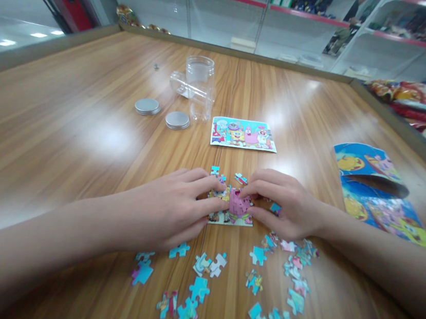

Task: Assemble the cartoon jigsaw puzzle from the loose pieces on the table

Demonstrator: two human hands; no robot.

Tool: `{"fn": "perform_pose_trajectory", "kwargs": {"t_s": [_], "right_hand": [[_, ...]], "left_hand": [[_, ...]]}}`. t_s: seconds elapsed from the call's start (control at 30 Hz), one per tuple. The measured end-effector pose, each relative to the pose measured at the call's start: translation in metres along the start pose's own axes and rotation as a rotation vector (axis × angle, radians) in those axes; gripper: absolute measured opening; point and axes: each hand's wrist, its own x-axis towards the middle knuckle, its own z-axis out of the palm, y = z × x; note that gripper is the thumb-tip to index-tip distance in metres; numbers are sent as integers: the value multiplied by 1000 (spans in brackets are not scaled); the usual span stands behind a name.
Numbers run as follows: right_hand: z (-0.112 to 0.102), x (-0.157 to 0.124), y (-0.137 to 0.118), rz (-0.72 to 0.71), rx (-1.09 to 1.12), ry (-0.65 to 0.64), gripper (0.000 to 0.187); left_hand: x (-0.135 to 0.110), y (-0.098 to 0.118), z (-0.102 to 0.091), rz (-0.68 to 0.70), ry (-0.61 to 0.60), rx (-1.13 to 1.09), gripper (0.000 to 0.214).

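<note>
A partly joined jigsaw puzzle (217,217) lies on the wooden table in front of me, with pink and yellow cartoon figures on it. My left hand (181,207) rests at its left side, fingers stretched out and spread over the joined pieces. At the right side, the thumb and fingers of my right hand (285,202) close on a pink puzzle piece (239,206); the fingertips partly cover it. Just above the puzzle are a few loose pieces (240,178). More loose puzzle pieces (199,289) are scattered below both hands, and some lie under the right palm.
Beyond the puzzle lies a picture card (244,134). Clear plastic jars (202,88) and silver lids (177,120) stand to its left. A blue printed sleeve (383,193) is at the right. Snack bags (417,104) sit past the table's right edge; shelves line the back.
</note>
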Motion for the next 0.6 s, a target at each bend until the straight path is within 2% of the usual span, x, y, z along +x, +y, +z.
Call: {"fn": "perform_pose_trajectory", "kwargs": {"t_s": [0.3,0.6], "right_hand": [[1,0,1,7,21,-22,14],[0,4,-1,17,29,-7,12]], "left_hand": [[-2,0,0,3,12,-5,41],[0,0,0,-8,-26,2,44]]}}
